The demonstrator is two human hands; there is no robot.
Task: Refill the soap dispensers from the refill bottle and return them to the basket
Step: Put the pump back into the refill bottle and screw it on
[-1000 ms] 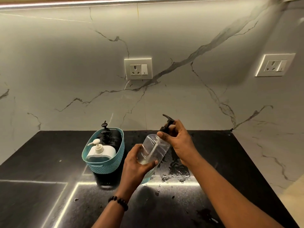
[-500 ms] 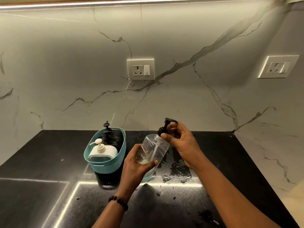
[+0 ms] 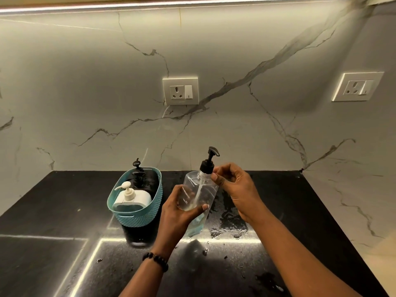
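The woven-pattern teal plastic basket (image 3: pixel 137 213) stands on the glossy black stone counter (image 3: pixel 53 211); the grey-veined white marble wall (image 3: pixel 235 114) is behind.

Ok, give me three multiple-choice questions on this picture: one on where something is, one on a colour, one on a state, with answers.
1. Where does the white pump dispenser stand?
A. in the basket
B. on the counter's right end
C. in the right hand

2. What colour is the basket?
A. red
B. teal
C. yellow

3. How full is the clear bottle?
A. brimful
B. half
C. nearly empty

Answers: 1 A, the basket wall surrounds it. 2 B, its woven wall is teal. 3 C, the left hand holds a bottle with only a little liquid at the bottom.
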